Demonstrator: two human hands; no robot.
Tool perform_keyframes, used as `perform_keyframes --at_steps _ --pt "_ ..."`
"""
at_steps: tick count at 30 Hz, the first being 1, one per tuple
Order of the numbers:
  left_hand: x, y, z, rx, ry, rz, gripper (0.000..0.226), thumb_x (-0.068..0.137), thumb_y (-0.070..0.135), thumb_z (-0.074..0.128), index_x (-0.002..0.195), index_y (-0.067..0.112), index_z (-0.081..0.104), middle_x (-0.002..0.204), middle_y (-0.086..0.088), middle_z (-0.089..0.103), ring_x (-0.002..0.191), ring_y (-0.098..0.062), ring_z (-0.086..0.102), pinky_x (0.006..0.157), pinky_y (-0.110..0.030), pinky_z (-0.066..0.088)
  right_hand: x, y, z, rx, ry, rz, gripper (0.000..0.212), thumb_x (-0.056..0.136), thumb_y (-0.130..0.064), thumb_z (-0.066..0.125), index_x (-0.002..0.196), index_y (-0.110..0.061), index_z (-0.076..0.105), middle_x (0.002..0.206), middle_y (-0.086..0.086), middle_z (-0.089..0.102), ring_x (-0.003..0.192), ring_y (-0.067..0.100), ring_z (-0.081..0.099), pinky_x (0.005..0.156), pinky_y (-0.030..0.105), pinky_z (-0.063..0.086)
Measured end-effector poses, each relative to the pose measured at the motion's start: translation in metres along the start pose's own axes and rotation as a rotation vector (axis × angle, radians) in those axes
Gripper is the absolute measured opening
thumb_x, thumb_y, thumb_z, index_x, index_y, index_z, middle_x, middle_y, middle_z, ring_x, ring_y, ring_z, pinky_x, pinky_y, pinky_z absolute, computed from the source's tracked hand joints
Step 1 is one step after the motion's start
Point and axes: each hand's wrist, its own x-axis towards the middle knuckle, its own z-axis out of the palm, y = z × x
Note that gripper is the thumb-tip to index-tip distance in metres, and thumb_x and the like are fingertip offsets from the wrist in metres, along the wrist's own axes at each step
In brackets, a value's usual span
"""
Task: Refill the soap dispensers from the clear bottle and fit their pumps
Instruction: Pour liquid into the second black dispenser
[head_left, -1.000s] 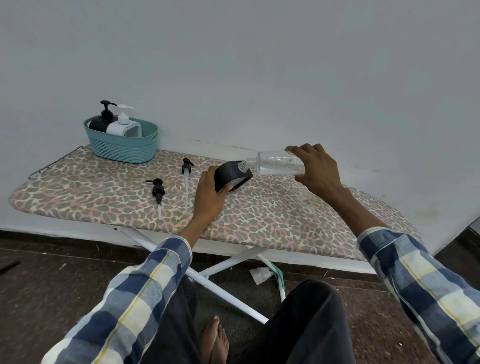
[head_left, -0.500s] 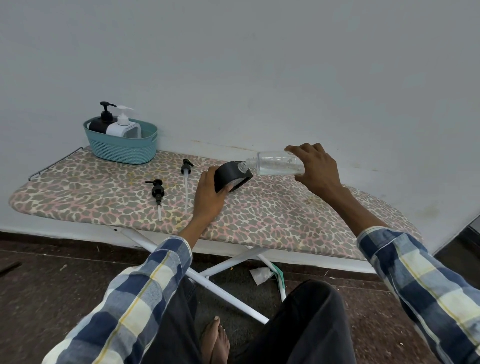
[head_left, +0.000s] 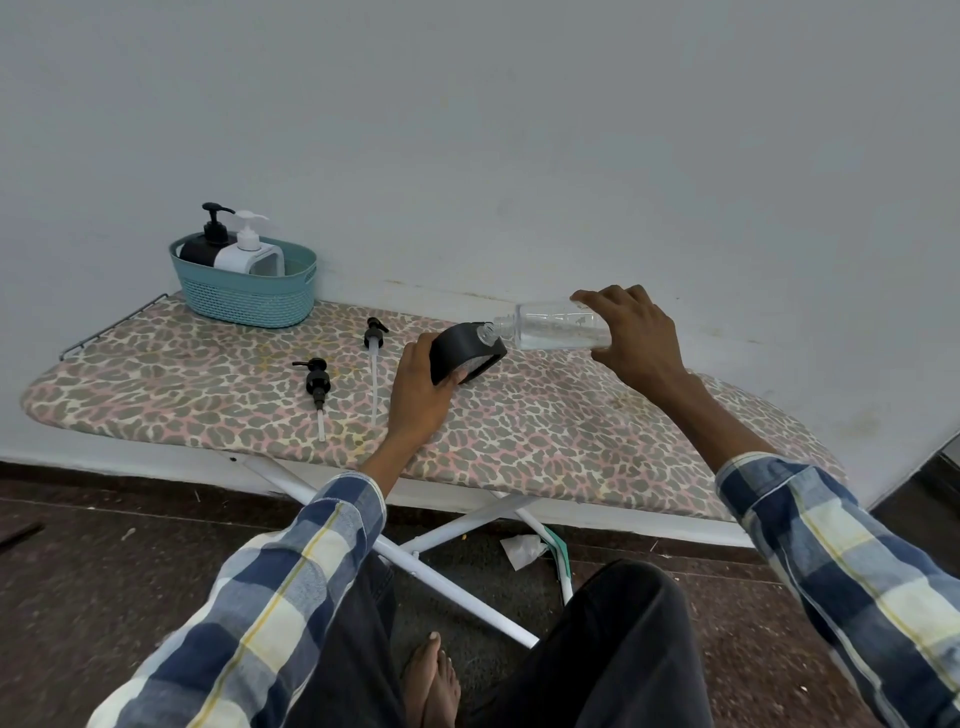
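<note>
Nothing moved | left hand (head_left: 418, 395) grips black dispenser (head_left: 464, 352) | right hand (head_left: 636, 332) tips clear bottle (head_left: 558, 328) (no readable label)

Two pumps (head_left: 318, 383) lay mid-frame on the ironing board (head_left: 545, 436); the basket (head_left: 244, 296) sat upper left of them, holding two dispensers (head_left: 228, 249).

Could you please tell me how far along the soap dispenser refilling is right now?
Done, it seems: two dispensers with pumps stand in the teal basket. In hand: the left hand tilts a black dispenser while the right hand pours from the clear bottle. Left: two loose pumps lie unfitted on the board.
</note>
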Motion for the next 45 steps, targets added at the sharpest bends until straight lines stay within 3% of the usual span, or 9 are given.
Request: perform_keyframes --at_steps 13,45 --pt "0.0005 -0.0005 0.0001 -0.001 0.001 -0.013 0.054 0.098 0.018 0.074 0.146 0.021 0.05 0.135 -0.006 0.056 0.122 -0.026 0.056 0.097 -0.043 0.053 0.0003 -0.0001 0.0006 0.009 0.008 0.002 0.079 0.074 -0.009 0.087 0.143 -0.034 0.057 0.129 -0.003 0.066 0.116 0.028 0.054 0.076 0.037 0.047" --pt "0.0011 -0.0009 0.0002 0.008 -0.012 -0.028 0.052 0.101 0.024 0.072 0.147 0.019 0.049 0.138 -0.006 0.055 0.124 -0.027 0.056 0.099 -0.044 0.052 0.0016 -0.0038 -0.0034 -0.008 0.021 -0.006 0.081 0.073 -0.01 0.09 0.143 -0.034 0.057 0.13 -0.002 0.066 0.117 0.029 0.055 0.079 0.042 0.055"
